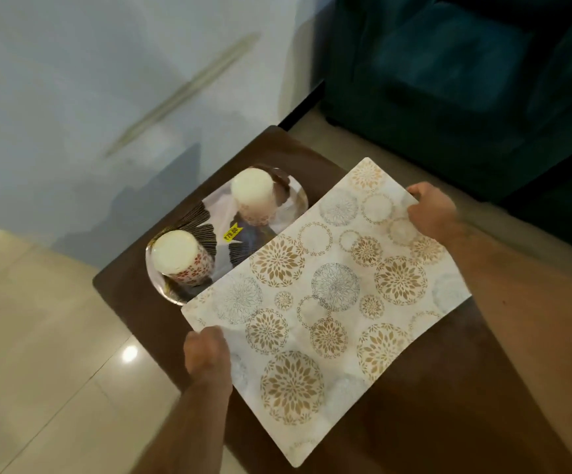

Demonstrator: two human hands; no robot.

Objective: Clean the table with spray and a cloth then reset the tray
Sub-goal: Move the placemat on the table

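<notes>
both hands hold the patterned mat (325, 282) over the desk (134, 302)

left hand (205, 350) and right hand (431, 213) fingers pinching its edges; tray (161, 278) at centre left.

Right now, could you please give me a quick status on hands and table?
Left hand and right hand grip the patterned mat. Mat overlaps tray edge. Two cups on tray.

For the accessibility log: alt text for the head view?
Both hands, left hand and right hand, grip opposite edges of a floral placemat over a dark wooden table. Beside it, a patterned tray holds two upturned cups.
</notes>
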